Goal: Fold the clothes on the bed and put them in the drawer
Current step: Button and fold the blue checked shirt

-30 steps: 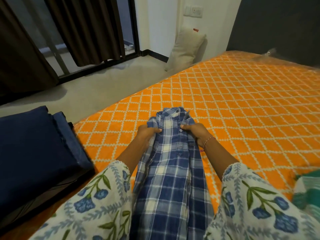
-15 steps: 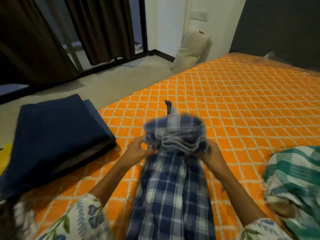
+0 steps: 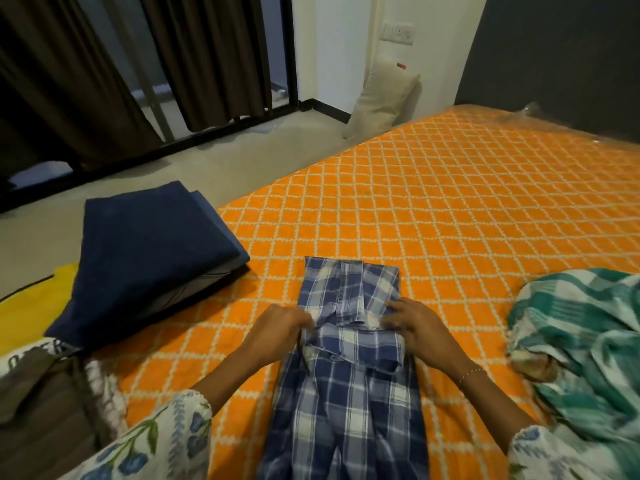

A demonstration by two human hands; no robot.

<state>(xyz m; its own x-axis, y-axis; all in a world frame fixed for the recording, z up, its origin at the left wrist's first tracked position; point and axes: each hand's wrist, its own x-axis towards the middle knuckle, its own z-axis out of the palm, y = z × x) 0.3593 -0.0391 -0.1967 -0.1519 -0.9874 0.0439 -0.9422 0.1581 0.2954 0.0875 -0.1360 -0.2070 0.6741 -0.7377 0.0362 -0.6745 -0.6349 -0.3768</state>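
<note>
The bed, spread with an orange cover in a white diamond lattice, fills the right and middle of the room. Beyond its far left corner a pale cushion leans upright against a white wall that carries a switch plate, and behind the bed's far right side stands a dark grey wall. Left of the bed lies a pale grey floor, running to a black-framed glass door hung with dark brown curtains; the room is dimly lit.
</note>
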